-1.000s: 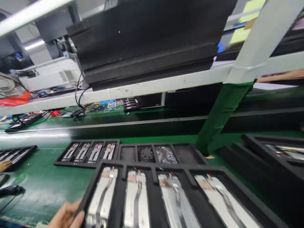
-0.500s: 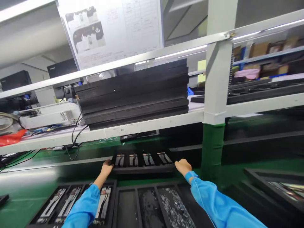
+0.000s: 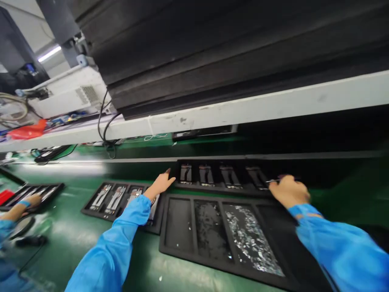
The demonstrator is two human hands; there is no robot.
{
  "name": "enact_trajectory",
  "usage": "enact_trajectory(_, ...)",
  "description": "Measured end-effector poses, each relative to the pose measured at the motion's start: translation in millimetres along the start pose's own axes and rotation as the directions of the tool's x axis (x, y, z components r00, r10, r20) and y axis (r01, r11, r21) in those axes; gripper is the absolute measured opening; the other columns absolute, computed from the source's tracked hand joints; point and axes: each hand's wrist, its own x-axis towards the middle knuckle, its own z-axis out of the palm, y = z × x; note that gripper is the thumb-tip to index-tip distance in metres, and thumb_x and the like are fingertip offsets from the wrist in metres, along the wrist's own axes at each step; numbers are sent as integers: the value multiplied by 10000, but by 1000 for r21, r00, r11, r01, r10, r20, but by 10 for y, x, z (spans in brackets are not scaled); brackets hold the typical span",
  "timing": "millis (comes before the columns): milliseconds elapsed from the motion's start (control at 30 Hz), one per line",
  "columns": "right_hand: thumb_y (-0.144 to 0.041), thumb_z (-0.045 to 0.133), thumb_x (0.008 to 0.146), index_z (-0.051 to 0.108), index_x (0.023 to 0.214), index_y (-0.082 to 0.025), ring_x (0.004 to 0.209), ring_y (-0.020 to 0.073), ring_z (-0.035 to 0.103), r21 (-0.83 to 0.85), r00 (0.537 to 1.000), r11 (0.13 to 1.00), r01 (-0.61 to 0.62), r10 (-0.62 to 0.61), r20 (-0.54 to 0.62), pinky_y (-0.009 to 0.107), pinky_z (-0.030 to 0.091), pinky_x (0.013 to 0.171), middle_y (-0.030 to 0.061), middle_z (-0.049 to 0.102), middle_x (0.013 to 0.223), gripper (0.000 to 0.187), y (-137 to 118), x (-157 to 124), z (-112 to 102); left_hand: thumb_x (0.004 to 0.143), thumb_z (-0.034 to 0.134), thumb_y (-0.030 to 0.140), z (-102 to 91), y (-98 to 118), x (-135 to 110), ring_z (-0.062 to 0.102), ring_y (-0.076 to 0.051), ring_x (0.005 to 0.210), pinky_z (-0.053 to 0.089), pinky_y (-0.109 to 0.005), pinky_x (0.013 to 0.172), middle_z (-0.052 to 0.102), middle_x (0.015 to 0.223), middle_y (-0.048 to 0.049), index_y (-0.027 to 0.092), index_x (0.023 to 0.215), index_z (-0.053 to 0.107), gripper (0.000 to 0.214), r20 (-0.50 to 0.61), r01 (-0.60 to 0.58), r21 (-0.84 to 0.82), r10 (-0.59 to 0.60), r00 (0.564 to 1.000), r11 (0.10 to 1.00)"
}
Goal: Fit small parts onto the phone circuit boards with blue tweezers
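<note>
A black foam tray (image 3: 212, 187) with several slots lies at the back of the green bench. Each slot holds a flat grey part with a dark ribbon cable (image 3: 205, 174). My left hand (image 3: 161, 185) is at the tray's left end, thumb and forefinger apart, the thumb tip at its edge. At the right end, my right hand (image 3: 290, 191) has its fingers closed round a thin tool with a silver tip (image 3: 272, 180), blurred, perhaps tweezers. Below lies a wider black tray (image 3: 194, 227) with clear scraps in some compartments. Under my left forearm, another tray of similar parts (image 3: 117, 198) is partly hidden.
A white shelf rail (image 3: 212, 117) crosses low above the back tray, bearing a stack of black foam trays (image 3: 227, 52). Cables (image 3: 103, 125) hang from it at left. Another person's hand (image 3: 33, 200) works over a tray at far left.
The tray held between both hands now lies at the back, right of the parts tray. My left thumb and forefinger have spread at its end. The view has tilted down and come closer.
</note>
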Motion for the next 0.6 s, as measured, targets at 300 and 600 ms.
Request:
enact_trajectory(300,-486,505,950,668,1125,-362,1042,291,745,340,542,513,788,-841,12,421,610,865,23,764,1187,269,234,-2003,646,999,642,391,-1613,-1918,-1783,638,-263,1132,572,-470,937,609,1308,-116,167,1310,589,387,-377,628,36,-571,729,777)
enact_trajectory(600,-192,552,847,615,1095,-233,1237,369,635,63,126,116,991,-975,-183,535,547,938,111,704,1312,259,-601,-3439,1714,995,651,383,-1758,-2770,-2536,652,-242,1095,578,-449,927,624,1277,-99,164,1282,603,364,-344,759,-167,-759,554,629)
